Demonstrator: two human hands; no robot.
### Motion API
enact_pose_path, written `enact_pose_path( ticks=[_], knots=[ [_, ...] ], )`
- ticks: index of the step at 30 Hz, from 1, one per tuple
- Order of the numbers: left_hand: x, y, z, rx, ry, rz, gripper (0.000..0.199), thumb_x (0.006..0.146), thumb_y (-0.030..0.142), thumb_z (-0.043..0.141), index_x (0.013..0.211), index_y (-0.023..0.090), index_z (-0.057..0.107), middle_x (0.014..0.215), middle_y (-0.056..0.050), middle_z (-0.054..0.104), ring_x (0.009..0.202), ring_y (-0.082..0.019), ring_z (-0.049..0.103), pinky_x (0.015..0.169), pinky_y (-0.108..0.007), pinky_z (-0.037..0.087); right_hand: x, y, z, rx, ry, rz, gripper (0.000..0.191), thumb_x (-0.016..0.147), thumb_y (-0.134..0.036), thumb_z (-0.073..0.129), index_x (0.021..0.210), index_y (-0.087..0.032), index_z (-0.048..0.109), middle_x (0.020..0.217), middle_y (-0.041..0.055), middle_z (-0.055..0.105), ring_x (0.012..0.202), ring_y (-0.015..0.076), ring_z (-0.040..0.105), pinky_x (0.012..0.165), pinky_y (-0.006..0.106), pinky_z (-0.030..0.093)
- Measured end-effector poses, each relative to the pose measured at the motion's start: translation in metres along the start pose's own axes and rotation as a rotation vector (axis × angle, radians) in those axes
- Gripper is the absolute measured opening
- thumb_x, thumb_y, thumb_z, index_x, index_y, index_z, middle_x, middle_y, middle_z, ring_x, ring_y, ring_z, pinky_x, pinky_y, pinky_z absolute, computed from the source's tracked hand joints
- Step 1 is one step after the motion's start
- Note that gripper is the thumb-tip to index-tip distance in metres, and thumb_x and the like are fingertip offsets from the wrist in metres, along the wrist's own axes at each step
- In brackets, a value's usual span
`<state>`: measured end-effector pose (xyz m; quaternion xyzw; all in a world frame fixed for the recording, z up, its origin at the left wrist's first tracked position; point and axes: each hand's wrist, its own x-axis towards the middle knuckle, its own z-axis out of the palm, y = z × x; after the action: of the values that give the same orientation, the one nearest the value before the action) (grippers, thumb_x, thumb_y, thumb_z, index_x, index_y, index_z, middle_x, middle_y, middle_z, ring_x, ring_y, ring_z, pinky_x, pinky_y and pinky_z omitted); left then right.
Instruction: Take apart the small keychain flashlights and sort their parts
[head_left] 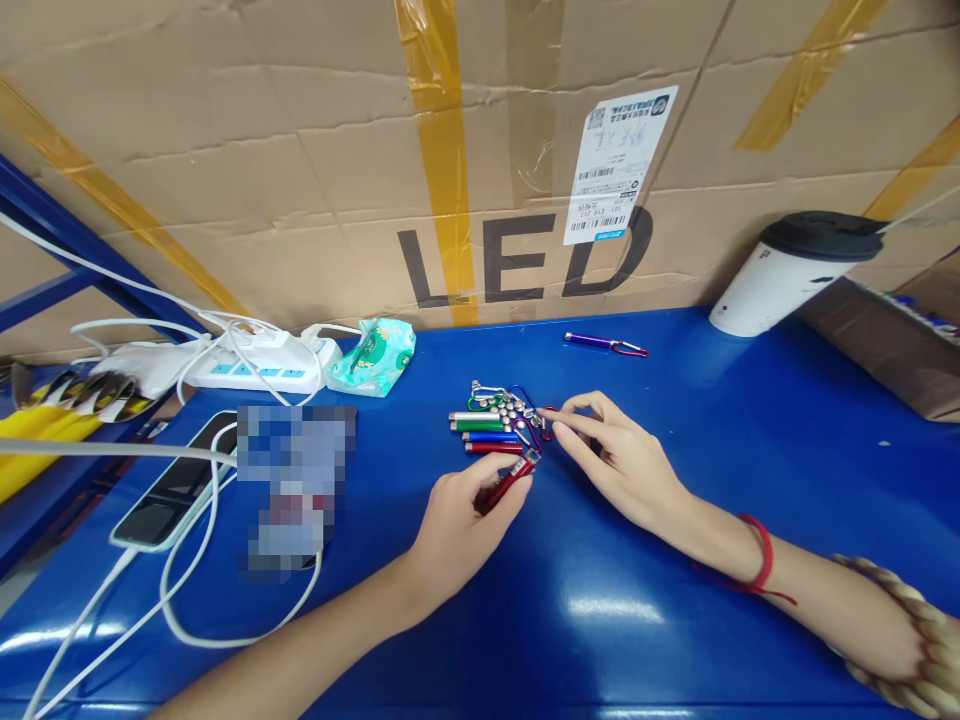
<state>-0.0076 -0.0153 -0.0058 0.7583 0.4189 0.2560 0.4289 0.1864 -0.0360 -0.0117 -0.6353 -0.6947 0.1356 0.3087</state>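
My left hand (461, 515) is closed around a small red keychain flashlight (510, 485), its metal end tilted up to the right. Reaching in from the right, my right hand (619, 455) has its index fingertip at the edge of a pile of silver button cells (511, 408). Its thumb is a little apart from that finger, and I see nothing held between them. Left of the cells lie a silver flashlight (476, 416), a green flashlight (480, 427), a blue flashlight (487, 437) and another red flashlight (493, 448), side by side. Coloured carabiner clips (517, 392) lie among the cells.
Farther back lies a purple flashlight (589, 341) with a red clip. A white lidded cup (780, 280) stands back right, before a large cardboard box (300, 180). Left are a power strip (255, 365), a tissue pack (373, 358), a phone (176, 485) and loose white cables (169, 600).
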Motion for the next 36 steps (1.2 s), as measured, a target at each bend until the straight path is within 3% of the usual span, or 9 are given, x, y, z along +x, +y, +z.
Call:
enact_pose_path(
  ticks=[5,9,15,22,29,36],
  knots=[
    [0.001,-0.006,0.003,0.057,0.041,0.133,0.024,0.084,0.027,0.054,0.100,0.019,0.070,0.085,-0.003,0.073,0.073,-0.017,0.066,0.070,-0.025,0.051,-0.006,-0.013,0.002,0.357,-0.093,-0.055,0.026,0.088,-0.037,0.052,0.082,-0.021,0.072,0.079,0.0033,0.064,0.067,0.0134,0.058,0.057,0.024,0.044],
    [0.001,-0.012,0.006,0.141,0.111,0.233,0.024,0.085,0.028,0.056,0.101,0.020,0.071,0.088,-0.006,0.074,0.076,-0.020,0.069,0.074,-0.028,0.053,-0.009,-0.018,0.002,0.532,-0.125,0.026,0.022,0.084,-0.035,0.059,0.076,-0.019,0.072,0.068,0.0013,0.060,0.057,0.0099,0.053,0.048,0.021,0.041],
    [0.001,-0.015,0.006,0.280,0.188,0.324,0.023,0.086,0.029,0.054,0.100,0.020,0.071,0.081,-0.006,0.074,0.064,-0.016,0.067,0.062,-0.023,0.052,-0.010,-0.021,0.003,0.780,-0.205,0.231,0.029,0.081,-0.044,0.060,0.075,-0.017,0.069,0.060,-0.0031,0.049,0.040,0.0037,0.037,0.032,0.017,0.029],
    [0.002,-0.016,0.010,0.390,0.224,0.451,0.029,0.090,0.029,0.048,0.105,0.015,0.068,0.056,-0.001,0.066,0.045,-0.009,0.055,0.047,-0.018,0.043,-0.008,-0.024,0.005,0.840,-0.165,0.280,0.032,0.078,-0.047,0.062,0.079,-0.016,0.069,0.056,-0.0039,0.046,0.038,0.0033,0.036,0.029,0.016,0.027],
    [0.004,-0.015,0.011,0.266,0.185,0.354,0.028,0.089,0.028,0.049,0.104,0.016,0.069,0.065,-0.004,0.069,0.051,-0.012,0.058,0.052,-0.020,0.046,-0.009,-0.023,0.004,0.795,-0.125,0.215,0.031,0.080,-0.044,0.061,0.073,-0.015,0.068,0.063,-0.0027,0.046,0.036,0.0016,0.036,0.027,0.014,0.030],
    [0.005,-0.005,0.008,0.103,0.081,0.250,0.026,0.088,0.027,0.049,0.095,0.018,0.072,0.054,0.001,0.062,0.046,-0.010,0.053,0.049,-0.018,0.045,-0.008,-0.021,0.002,0.760,-0.058,0.169,0.029,0.079,-0.044,0.062,0.084,-0.017,0.072,0.070,0.0002,0.050,0.040,0.0034,0.041,0.026,0.014,0.033]
  ],
)
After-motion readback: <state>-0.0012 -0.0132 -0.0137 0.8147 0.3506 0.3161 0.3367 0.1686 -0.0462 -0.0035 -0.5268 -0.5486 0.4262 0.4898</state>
